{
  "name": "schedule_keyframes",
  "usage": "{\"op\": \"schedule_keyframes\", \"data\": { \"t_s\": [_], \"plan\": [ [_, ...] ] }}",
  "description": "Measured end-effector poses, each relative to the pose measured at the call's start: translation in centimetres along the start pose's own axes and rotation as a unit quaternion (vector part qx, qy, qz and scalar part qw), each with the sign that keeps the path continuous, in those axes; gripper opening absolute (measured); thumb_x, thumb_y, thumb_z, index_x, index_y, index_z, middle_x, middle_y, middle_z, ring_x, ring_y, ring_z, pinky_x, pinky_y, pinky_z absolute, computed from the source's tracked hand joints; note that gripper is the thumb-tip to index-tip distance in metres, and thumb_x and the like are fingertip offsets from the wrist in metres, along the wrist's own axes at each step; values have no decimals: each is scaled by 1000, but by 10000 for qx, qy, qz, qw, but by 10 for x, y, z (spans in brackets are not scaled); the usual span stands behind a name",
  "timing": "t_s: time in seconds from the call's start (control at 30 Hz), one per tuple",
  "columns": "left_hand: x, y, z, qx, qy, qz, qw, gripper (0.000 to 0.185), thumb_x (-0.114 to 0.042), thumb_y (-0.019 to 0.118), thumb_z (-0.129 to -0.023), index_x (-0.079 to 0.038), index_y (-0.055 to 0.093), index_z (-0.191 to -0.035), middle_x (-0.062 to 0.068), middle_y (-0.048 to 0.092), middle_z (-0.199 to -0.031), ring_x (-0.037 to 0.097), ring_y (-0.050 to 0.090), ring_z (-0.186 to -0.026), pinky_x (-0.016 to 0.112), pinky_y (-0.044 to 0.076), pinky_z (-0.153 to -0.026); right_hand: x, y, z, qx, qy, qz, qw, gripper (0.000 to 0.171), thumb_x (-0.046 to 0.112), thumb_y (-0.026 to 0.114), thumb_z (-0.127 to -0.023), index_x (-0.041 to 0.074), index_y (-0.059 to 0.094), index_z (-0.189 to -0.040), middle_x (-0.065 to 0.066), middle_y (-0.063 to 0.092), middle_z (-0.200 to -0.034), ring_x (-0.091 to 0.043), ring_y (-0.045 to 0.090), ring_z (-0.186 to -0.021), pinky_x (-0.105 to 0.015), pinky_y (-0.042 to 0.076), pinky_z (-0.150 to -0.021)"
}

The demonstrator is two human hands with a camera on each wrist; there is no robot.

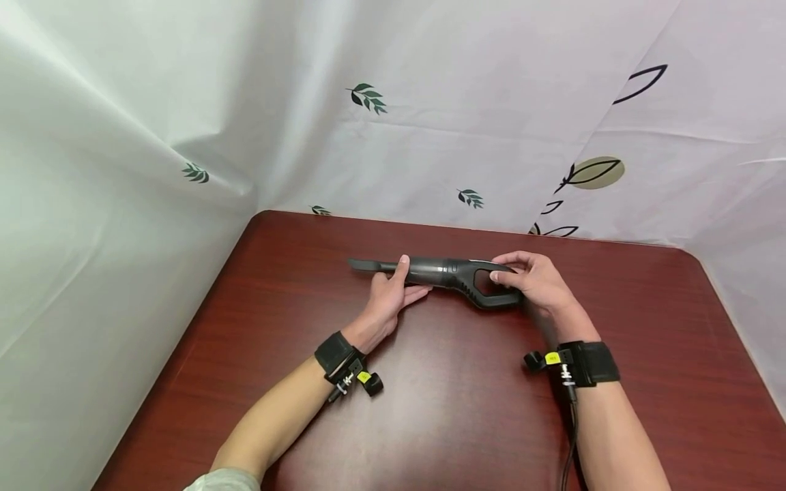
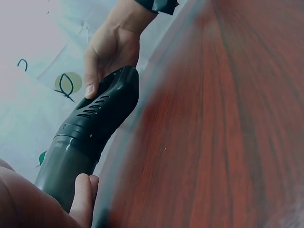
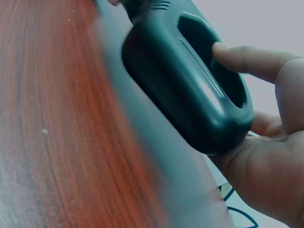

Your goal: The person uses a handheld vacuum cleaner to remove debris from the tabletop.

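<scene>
A black handheld vacuum cleaner (image 1: 457, 273) is held sideways over the far middle of the table, its narrow nozzle (image 1: 364, 264) pointing left. My left hand (image 1: 388, 294) supports the barrel from below, thumb up across its near side and fingers reaching under it. At the other end my right hand (image 1: 535, 278) grips the loop handle (image 1: 499, 300), the thumb at the handle opening. In the right wrist view the rounded handle end (image 3: 190, 90) shows close up, with the thumb tip at the opening. The left wrist view shows vent slots (image 2: 93, 108) along the body.
The reddish-brown wooden table (image 1: 424, 409) has a rounded far edge. A white curtain (image 1: 430, 129) with leaf prints hangs behind it and along the left side. Each wrist wears a black strap with a small camera; a cable (image 1: 571, 443) runs down from the right one.
</scene>
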State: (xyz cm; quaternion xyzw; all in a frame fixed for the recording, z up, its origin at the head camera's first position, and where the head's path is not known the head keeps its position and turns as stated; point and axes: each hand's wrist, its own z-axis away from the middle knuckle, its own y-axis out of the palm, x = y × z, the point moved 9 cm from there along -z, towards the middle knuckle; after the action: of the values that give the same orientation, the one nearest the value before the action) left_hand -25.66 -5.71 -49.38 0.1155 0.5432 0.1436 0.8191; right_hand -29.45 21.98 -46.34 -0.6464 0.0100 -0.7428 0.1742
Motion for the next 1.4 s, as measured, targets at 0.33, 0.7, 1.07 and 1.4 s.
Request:
{"op": "schedule_keyframes", "data": {
  "t_s": [0.33,0.7,1.07,1.4],
  "plan": [
    [-6,-8,-8,-61,68,-263,9996,76,-37,58,-111,11,23,-159,37,50,-150,33,76,-109,34,62,-92,6,0,-2,-782,-506,881,9917,34,16,79,-99,-1,71,-129,-25,72,-123,-3,69,-90,-17,55,-75],
    [-14,-27,-13,-323,392,-1480,9877,69,-49,63,-106,10,55,-141,18,80,-95,24,80,-82,33,65,-78,1,11,-7,-855,-642,1112,9880,28,7,69,-104,0,69,-131,-23,71,-125,-15,64,-100,-15,51,-79],
    [-15,-32,-19,-80,333,-1171,9925,58,-41,65,-107,12,61,-131,24,79,-102,25,81,-85,35,65,-80,2,14,-7,-861,-864,1544,9805,29,1,61,-106,2,68,-135,-24,66,-133,-36,63,-117,-39,50,-96],
    [-14,-33,-22,-127,258,-920,9953,44,-30,65,-109,8,64,-132,24,78,-109,26,80,-88,35,65,-81,-3,5,-8,-967,-855,1627,9782,30,1,62,-106,1,68,-135,-25,66,-134,-37,61,-123,-44,47,-101]
  ]
}}
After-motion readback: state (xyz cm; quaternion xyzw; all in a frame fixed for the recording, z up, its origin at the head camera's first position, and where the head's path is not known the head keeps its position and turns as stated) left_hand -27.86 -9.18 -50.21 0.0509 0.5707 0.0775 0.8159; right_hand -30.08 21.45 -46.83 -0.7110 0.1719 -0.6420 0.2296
